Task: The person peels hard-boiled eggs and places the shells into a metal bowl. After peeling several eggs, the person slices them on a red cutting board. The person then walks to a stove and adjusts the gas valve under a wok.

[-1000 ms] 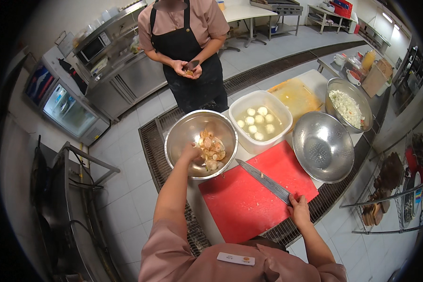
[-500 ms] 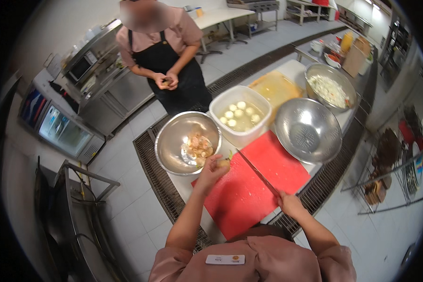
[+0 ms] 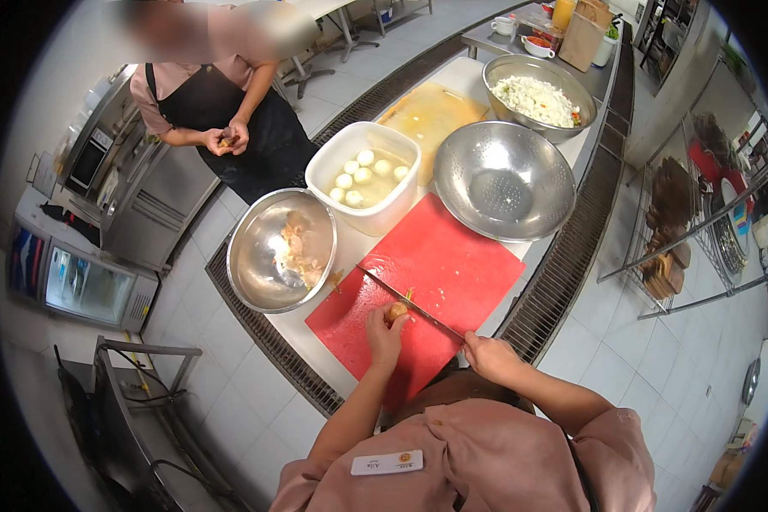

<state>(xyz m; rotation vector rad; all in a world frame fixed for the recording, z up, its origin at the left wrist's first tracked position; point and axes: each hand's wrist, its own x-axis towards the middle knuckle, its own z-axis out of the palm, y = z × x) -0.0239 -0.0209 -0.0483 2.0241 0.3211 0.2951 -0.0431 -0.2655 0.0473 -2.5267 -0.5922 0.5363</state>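
Note:
On the red cutting board (image 3: 474,243), my left hand (image 3: 385,338) closes its fingers around a small brown-skinned onion (image 3: 396,312) with a green sprout. My right hand (image 3: 492,357) grips the handle of a long knife (image 3: 431,319). Its blade slants across the board and lies at the onion's sprout end; whether it has cut in cannot be made out. To the left, a steel bowl (image 3: 246,252) holds pale and brownish peelings. Behind the board, a white tub (image 3: 375,224) holds several peeled white onions (image 3: 363,175) in cloudy liquid.
Right of the tub sits a steel colander (image 3: 452,162), with a bowl (image 3: 499,72) of chopped white pieces behind it. A yellowish cutting board (image 3: 435,111) lies behind the tub. Across the table a co-worker in a black apron (image 3: 230,119) holds a small brownish thing.
My left hand has brought the onion from beside the steel bowl down to the board, against the knife. My view has shifted, so the table appears further left.

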